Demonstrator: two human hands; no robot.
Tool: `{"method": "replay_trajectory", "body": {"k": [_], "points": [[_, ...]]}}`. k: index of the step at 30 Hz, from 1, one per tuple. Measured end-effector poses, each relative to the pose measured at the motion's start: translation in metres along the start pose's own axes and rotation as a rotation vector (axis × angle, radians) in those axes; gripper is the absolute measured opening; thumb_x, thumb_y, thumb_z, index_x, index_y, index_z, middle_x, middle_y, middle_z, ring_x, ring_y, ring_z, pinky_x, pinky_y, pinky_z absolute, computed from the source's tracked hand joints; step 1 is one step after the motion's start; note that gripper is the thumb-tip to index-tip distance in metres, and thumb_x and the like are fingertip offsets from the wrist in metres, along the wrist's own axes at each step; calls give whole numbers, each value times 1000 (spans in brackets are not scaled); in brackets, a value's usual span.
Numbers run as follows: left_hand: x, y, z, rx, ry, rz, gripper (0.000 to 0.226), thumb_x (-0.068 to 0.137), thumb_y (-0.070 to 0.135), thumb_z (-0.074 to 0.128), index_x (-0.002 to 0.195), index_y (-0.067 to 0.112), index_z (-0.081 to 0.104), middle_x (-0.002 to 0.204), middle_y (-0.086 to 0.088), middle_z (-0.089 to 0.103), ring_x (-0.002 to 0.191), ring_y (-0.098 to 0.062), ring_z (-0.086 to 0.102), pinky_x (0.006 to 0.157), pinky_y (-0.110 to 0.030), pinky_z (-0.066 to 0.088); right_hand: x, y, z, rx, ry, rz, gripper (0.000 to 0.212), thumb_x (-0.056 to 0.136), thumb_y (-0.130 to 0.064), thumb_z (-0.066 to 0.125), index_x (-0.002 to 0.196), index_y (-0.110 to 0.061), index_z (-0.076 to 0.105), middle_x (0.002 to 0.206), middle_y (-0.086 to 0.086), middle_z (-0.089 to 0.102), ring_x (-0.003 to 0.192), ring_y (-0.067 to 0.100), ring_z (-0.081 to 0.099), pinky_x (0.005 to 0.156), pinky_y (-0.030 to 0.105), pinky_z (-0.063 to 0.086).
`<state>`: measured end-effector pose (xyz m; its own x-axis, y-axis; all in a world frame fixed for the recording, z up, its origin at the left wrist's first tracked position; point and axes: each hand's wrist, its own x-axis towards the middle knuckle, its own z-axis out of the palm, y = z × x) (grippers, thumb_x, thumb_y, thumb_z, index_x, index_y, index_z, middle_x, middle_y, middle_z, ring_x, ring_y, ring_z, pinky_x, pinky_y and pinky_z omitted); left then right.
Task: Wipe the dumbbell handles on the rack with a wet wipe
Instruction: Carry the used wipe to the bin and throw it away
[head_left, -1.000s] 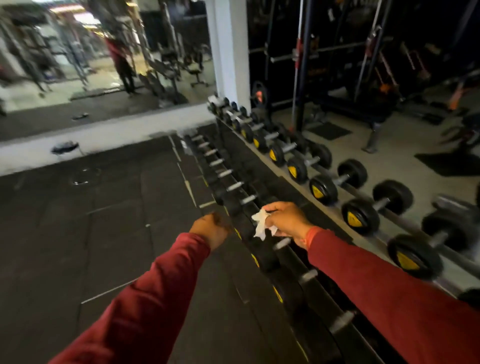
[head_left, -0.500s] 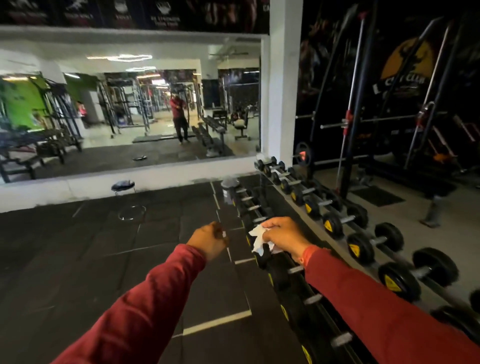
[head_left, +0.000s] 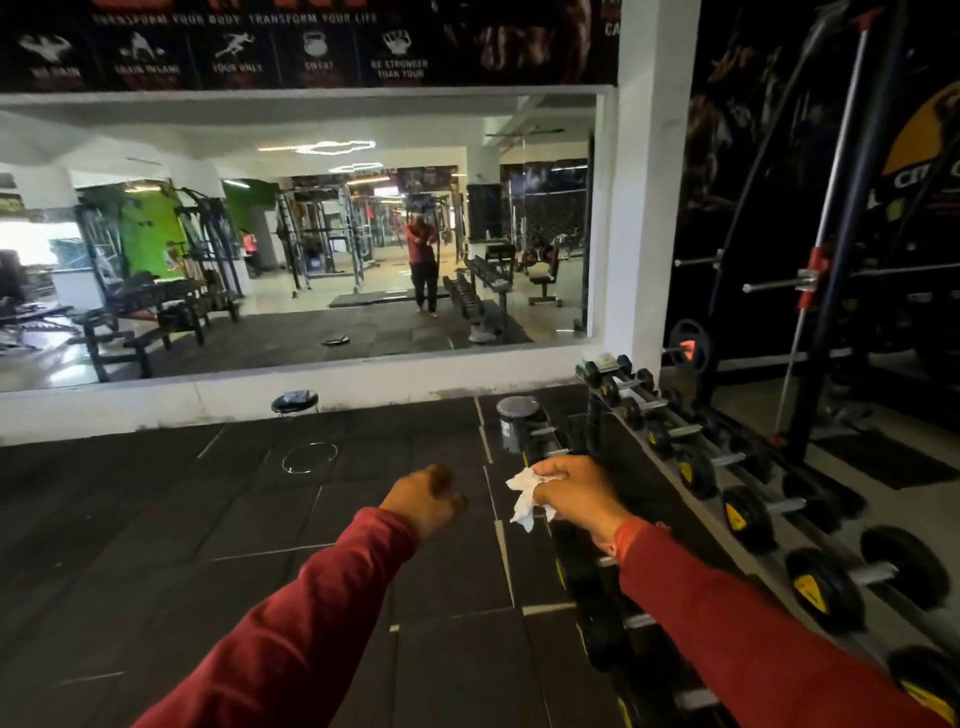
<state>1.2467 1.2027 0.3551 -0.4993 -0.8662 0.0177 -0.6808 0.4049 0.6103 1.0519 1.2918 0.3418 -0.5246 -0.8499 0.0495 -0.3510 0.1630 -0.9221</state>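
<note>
A crumpled white wet wipe (head_left: 523, 498) is pinched in the right hand (head_left: 576, 500). The left hand (head_left: 423, 500) is curled into a loose fist, and nothing can be seen in it. It is held out over the floor, away from the rack (head_left: 623, 478).

The dumbbells sit on the rack in two rows. The lower row (head_left: 597, 577) lies right under the right hand and runs on ahead of it. The upper row (head_left: 753, 514) lies to the right of that hand and a bit higher. The right hand is much nearer to both rows than the left hand. Each silver handle points sideways, across the rack, so the wipe would likely need to be slid left and right along it.

About eight dumbbells can be counted in the upper row. The lower row is too dark to count well; about six handles can be made out. One wipe is seen.
</note>
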Motion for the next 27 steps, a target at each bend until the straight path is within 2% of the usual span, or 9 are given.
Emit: {"method": "replay_trajectory", "body": {"k": [4,9,10,13,16,19,23,27], "points": [[97,0,-11,-18,30,-29,45,88,30,64,130,16,58,125,-2,64,116,-18,59,92,-19,41,107,-5,8,-12,-23,22,34,73,1,66,62,-31,68,72,-7,72,79,20,72,75,40,61],[213,-20,-15,-19,46,-62,42,86,33,64,125,18,61,122,-2,65,113,-20,60,93,-23,44,229,-5,33,6,-33,18,33,76,3,64,69,-29,66,77,-2,72,74,17,68,62,26,55],[239,-26,-14,-27,54,-64,42,86,33,64,125,18,61,122,-3,65,114,-20,60,94,-24,45,254,-2,41,10,-38,14,32,77,4,64,71,-28,66,77,-3,70,73,15,68,63,26,56],[319,-48,-10,-47,43,-65,44,88,32,64,128,14,60,124,-5,65,115,-21,60,96,-25,45,336,12,69,16,-51,16,31,76,1,67,69,-29,67,81,-2,72,81,20,70,74,39,61],[406,-73,-8,-63,19,-55,45,89,33,63,130,14,58,126,-4,64,116,-19,59,93,-20,41,423,23,96,41,-47,51,29,76,0,69,75,-29,67,90,3,74,87,22,71,82,45,60],[493,-91,-15,-73,-15,-61,46,91,33,62,133,15,56,130,-3,61,119,-18,57,88,-15,37,506,24,119,83,-21,114,30,78,3,67,77,-27,67,92,8,73,89,25,71,84,47,60],[606,-111,-25,-72,-49,-79,46,91,34,62,133,15,57,133,-5,59,121,-19,56,93,-16,37,610,26,143,80,2,176,31,77,2,68,73,-29,68,85,3,74,86,24,72,82,46,60],[714,-129,-23,-54,-108,-74,46,90,35,63,132,16,58,132,-6,60,120,-21,57,99,-24,43,716,38,164,64,-1,200,29,76,-1,69,99,-17,75,92,5,74,86,21,72,81,43,61]]}}
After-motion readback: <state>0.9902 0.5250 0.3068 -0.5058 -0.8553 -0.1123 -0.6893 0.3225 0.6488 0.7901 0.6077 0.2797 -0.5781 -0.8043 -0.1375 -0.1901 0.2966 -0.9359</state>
